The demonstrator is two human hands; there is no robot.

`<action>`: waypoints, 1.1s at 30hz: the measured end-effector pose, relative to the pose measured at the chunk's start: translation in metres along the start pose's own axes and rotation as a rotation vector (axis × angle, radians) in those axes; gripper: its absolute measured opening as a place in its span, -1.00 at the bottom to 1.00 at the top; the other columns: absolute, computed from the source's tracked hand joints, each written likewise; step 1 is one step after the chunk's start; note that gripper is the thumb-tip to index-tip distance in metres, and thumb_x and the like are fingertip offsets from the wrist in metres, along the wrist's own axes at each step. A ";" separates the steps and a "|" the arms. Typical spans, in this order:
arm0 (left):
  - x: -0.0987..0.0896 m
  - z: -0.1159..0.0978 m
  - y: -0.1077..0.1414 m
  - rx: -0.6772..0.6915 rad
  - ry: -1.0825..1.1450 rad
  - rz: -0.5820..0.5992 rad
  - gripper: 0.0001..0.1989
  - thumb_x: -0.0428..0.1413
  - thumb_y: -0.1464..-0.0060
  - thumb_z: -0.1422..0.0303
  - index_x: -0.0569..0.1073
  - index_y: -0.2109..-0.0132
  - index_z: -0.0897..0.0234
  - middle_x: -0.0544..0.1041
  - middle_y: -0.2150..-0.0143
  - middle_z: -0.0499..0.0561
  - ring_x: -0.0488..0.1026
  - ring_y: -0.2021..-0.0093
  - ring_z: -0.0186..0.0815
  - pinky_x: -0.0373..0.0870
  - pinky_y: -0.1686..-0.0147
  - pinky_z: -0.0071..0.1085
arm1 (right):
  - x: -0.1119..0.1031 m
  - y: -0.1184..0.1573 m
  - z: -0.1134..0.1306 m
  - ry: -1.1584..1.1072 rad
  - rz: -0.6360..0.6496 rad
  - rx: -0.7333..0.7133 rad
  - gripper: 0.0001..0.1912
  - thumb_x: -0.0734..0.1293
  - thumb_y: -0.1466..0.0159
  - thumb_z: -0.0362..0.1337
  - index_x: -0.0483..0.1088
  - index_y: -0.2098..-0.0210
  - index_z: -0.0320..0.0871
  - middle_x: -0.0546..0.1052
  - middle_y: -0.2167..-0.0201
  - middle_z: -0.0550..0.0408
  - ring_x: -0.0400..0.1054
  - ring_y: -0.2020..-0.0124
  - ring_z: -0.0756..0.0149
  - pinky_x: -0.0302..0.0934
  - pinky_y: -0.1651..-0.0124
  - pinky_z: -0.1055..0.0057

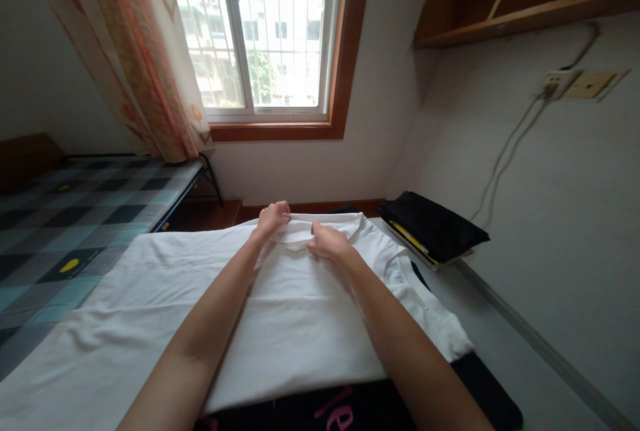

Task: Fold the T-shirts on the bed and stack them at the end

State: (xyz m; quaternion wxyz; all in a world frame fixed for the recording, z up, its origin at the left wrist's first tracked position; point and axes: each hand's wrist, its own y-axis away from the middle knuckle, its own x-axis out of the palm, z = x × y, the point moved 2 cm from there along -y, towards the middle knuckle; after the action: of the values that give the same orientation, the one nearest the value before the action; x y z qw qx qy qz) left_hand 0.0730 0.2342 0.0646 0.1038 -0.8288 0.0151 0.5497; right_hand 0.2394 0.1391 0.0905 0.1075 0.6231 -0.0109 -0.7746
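A white cloth garment [305, 324] lies spread over the surface before me, with a sleeve-like part at the right. Both my arms reach across it to its far edge. My left hand [274, 217] is closed on the garment near that edge, thumb and fingers pinched together. Just right of it and slightly nearer, my right hand [327, 241] has its fingers closed on a fold of the same white cloth. Between the hands a flap of the cloth is folded over.
Black cloth with pink lettering [340, 411] shows under the near edge. A black folded item [435, 227] lies at the right by the wall. A checkered bed [100, 217] is at the left, below a curtain [145, 57]. Cables [505, 151] hang at the right.
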 end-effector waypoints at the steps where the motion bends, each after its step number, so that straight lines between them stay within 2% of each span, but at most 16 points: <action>1: 0.000 0.000 0.000 -0.001 -0.001 0.002 -0.83 0.15 0.02 0.36 0.55 0.22 0.14 0.61 0.21 -0.01 0.50 0.20 -0.24 0.31 0.23 -0.45 | 0.000 0.001 0.001 0.009 -0.001 -0.004 -0.58 0.29 -0.19 -0.27 0.30 -0.05 -0.17 0.55 0.08 -0.14 0.44 0.12 0.12 0.13 0.30 0.42; 4: 0.001 0.001 0.000 0.002 0.008 0.000 -0.84 0.14 0.01 0.36 0.54 0.23 0.14 0.61 0.19 0.00 0.50 0.20 -0.24 0.30 0.25 -0.45 | -0.008 0.004 0.002 0.015 -0.003 -0.040 -0.53 0.30 -0.15 -0.37 0.28 -0.07 -0.13 0.55 0.09 -0.10 0.43 0.15 0.17 0.10 0.30 0.43; 10: 0.002 0.003 0.001 -0.008 0.034 -0.003 -0.84 0.14 0.00 0.35 0.55 0.22 0.14 0.61 0.21 0.01 0.50 0.21 -0.22 0.30 0.23 -0.42 | -0.047 0.020 -0.004 -0.007 -0.094 -0.090 -0.65 0.33 -0.10 -0.36 0.40 0.10 -0.05 0.55 0.26 0.09 0.39 0.24 0.28 0.04 0.36 0.49; 13: 0.003 0.004 0.002 -0.010 0.057 -0.009 -0.84 0.14 0.00 0.35 0.55 0.22 0.13 0.61 0.20 0.01 0.50 0.22 -0.23 0.30 0.23 -0.43 | -0.053 0.028 -0.006 0.028 0.057 -0.105 -0.63 0.40 -0.01 -0.38 0.45 0.16 -0.05 0.53 0.30 0.13 0.38 0.33 0.33 0.04 0.40 0.51; 16: 0.002 0.004 0.003 -0.011 0.062 -0.011 -0.82 0.14 0.01 0.35 0.55 0.21 0.13 0.61 0.20 0.01 0.49 0.23 -0.23 0.29 0.25 -0.43 | -0.049 0.030 -0.006 0.035 0.253 -0.138 -0.63 0.44 0.06 -0.40 0.50 0.21 -0.09 0.53 0.37 0.15 0.36 0.42 0.36 0.05 0.44 0.51; 19: 0.002 0.005 0.003 -0.006 0.075 -0.020 -0.81 0.13 0.00 0.36 0.55 0.19 0.13 0.61 0.20 0.00 0.49 0.23 -0.25 0.29 0.26 -0.45 | -0.043 0.027 -0.006 0.013 0.298 -0.157 -0.79 0.45 -0.01 -0.29 0.53 0.31 -0.14 0.53 0.41 0.10 0.36 0.42 0.33 0.06 0.45 0.49; 22: 0.001 0.005 0.003 -0.006 0.092 -0.026 -0.80 0.13 0.00 0.36 0.56 0.18 0.13 0.61 0.20 0.00 0.49 0.22 -0.26 0.30 0.26 -0.46 | -0.036 0.018 -0.005 -0.012 0.229 -0.173 -0.81 0.39 -0.13 -0.18 0.55 0.32 -0.15 0.56 0.37 0.05 0.38 0.39 0.32 0.06 0.44 0.49; 27: 0.001 0.006 0.001 0.002 0.114 -0.020 -0.82 0.14 0.00 0.37 0.58 0.22 0.16 0.61 0.21 0.02 0.50 0.22 -0.25 0.31 0.26 -0.46 | -0.021 0.000 -0.012 -0.110 0.090 -0.260 -0.76 0.35 -0.21 -0.26 0.53 0.14 -0.11 0.57 0.27 0.05 0.39 0.32 0.33 0.10 0.36 0.51; 30: 0.000 0.008 -0.003 0.057 0.157 -0.012 -0.84 0.14 0.02 0.39 0.58 0.26 0.19 0.61 0.23 0.01 0.50 0.23 -0.26 0.31 0.29 -0.47 | -0.016 -0.010 -0.033 -0.108 -0.039 -0.126 -0.71 0.33 -0.21 -0.35 0.50 0.07 -0.08 0.55 0.18 0.05 0.40 0.24 0.31 0.15 0.25 0.49; 33: -0.002 0.010 -0.008 0.143 0.201 0.005 -0.85 0.14 0.05 0.43 0.57 0.27 0.21 0.60 0.24 0.00 0.49 0.24 -0.29 0.32 0.30 -0.49 | -0.016 -0.016 -0.061 -0.068 -0.278 0.028 -0.62 0.27 -0.24 -0.40 0.46 -0.03 -0.05 0.47 0.04 -0.02 0.37 0.13 0.25 0.17 0.14 0.42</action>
State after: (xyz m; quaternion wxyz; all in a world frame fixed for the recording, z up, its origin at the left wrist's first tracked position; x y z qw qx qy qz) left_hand 0.0646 0.2441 0.0637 0.1591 -0.8700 0.0667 0.4618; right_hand 0.2990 0.1646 0.0895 -0.0101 0.5933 0.0613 -0.8025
